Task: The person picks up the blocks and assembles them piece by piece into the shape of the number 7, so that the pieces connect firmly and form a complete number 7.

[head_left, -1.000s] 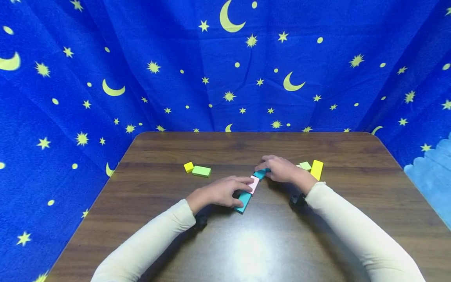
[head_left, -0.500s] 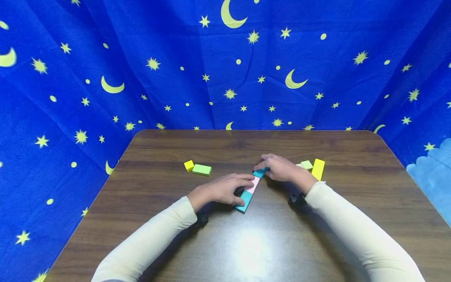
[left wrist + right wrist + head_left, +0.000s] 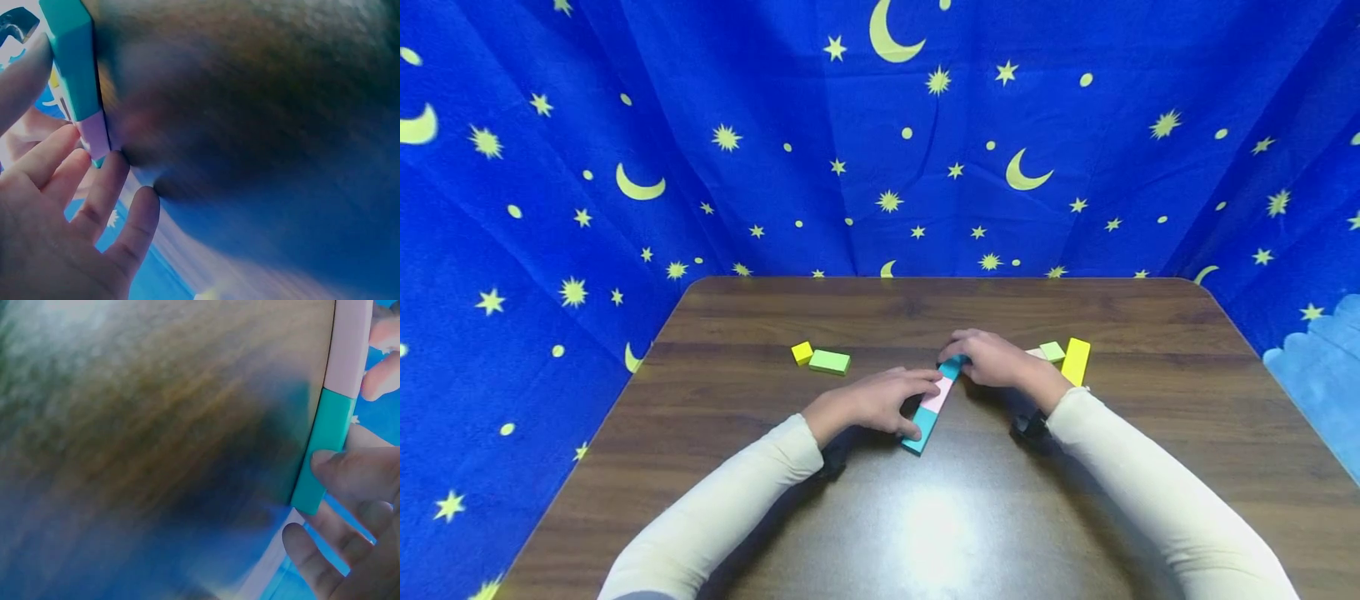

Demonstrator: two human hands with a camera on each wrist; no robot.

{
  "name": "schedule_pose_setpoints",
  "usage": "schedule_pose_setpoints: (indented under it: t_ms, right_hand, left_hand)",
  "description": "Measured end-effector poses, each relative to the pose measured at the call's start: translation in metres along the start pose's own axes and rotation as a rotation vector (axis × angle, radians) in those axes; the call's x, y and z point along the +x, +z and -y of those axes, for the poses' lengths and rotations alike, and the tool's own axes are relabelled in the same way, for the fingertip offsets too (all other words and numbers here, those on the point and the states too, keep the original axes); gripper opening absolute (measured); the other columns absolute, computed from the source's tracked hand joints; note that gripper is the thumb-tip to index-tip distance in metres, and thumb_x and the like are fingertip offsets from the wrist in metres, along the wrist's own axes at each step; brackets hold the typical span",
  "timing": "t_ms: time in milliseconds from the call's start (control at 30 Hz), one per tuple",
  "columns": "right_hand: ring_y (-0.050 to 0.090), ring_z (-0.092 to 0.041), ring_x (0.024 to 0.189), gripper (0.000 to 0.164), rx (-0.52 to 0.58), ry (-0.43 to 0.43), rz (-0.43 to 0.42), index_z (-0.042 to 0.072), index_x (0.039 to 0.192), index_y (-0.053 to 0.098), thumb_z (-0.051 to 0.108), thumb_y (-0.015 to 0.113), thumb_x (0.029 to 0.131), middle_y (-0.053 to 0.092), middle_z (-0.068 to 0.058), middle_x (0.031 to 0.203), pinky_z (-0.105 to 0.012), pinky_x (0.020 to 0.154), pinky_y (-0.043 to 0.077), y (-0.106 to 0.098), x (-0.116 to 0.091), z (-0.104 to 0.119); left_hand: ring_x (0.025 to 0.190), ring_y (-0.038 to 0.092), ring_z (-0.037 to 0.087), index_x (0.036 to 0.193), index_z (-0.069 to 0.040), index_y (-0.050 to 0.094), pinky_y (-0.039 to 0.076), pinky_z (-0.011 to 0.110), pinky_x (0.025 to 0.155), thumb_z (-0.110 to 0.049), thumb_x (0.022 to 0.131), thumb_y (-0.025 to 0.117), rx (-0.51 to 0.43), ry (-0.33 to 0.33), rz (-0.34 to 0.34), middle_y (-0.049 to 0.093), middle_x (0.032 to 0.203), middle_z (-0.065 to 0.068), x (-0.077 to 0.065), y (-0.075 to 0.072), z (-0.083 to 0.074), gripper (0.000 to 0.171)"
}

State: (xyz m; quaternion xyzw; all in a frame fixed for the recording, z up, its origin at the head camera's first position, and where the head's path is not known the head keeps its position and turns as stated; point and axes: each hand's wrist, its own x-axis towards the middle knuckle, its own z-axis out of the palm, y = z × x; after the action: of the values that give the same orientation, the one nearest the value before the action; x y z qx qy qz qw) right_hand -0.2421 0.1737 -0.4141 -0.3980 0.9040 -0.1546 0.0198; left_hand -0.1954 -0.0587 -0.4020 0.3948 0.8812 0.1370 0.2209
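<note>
A row of flat blocks runs diagonally across the middle of the table: a near teal block [image 3: 921,430], a pink block [image 3: 936,397] and a far teal block [image 3: 951,368], end to end and in line. My left hand [image 3: 880,402] lies along the row's left side, its thumb touching the near teal block and its fingers fairly straight against the pink one. At the far end my right hand [image 3: 991,358] pinches the far teal block; the right wrist view shows its thumb [image 3: 337,470] on that block's side. The right fingers partly cover the block in the head view.
A yellow cube [image 3: 802,353] and a light green block [image 3: 830,362] lie to the left. Beyond the right wrist are a pale green block [image 3: 1052,352], a partly hidden whitish block [image 3: 1035,353] and a long yellow block [image 3: 1076,362]. A star-patterned blue curtain [image 3: 880,150] surrounds the table [image 3: 737,317].
The far teal block, offset from the pink one a second ago, now lines up with it, and the row looks straighter. Both hands have shifted only slightly.
</note>
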Motion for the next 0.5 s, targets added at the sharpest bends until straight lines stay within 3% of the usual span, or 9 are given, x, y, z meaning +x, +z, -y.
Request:
schedule_pose_setpoints:
  t_ms: [200,333,500]
  right_hand:
    - [0.066,-0.029,0.107,0.038,0.034,-0.013,0.006,0.008,0.111,0.075,-0.012,0.06,0.082,0.07,-0.011,0.114,-0.047,0.092,0.055,-0.0007,-0.0007,0.0033]
    - [0.065,-0.032,0.112,0.037,0.039,0.003,0.02,0.008,0.112,0.075,-0.011,0.06,0.083,0.069,-0.012,0.118,-0.049,0.095,0.054,-0.0017,0.0,0.0061]
    - [0.064,-0.032,0.113,0.036,0.041,0.012,0.022,0.009,0.113,0.075,-0.009,0.061,0.084,0.069,-0.012,0.118,-0.05,0.097,0.053,0.0,-0.0003,0.0055]
  left_hand:
    - [0.155,0.02,0.018,0.154,-0.016,0.037,0.017,0.042,0.127,-0.036,0.09,0.073,0.01,-0.03,0.027,0.02,0.168,-0.005,-0.0009,-0.0008,-0.0018,0.076]
    - [0.155,0.019,0.023,0.155,-0.021,0.035,0.024,0.043,0.125,-0.039,0.09,0.072,0.009,-0.057,0.039,0.018,0.168,-0.009,-0.0012,-0.0012,-0.0021,0.078]
    - [0.156,0.017,0.024,0.157,-0.022,0.031,0.022,0.045,0.125,-0.041,0.09,0.071,0.01,-0.048,0.05,0.015,0.168,-0.01,-0.0002,0.0,-0.0006,0.08]
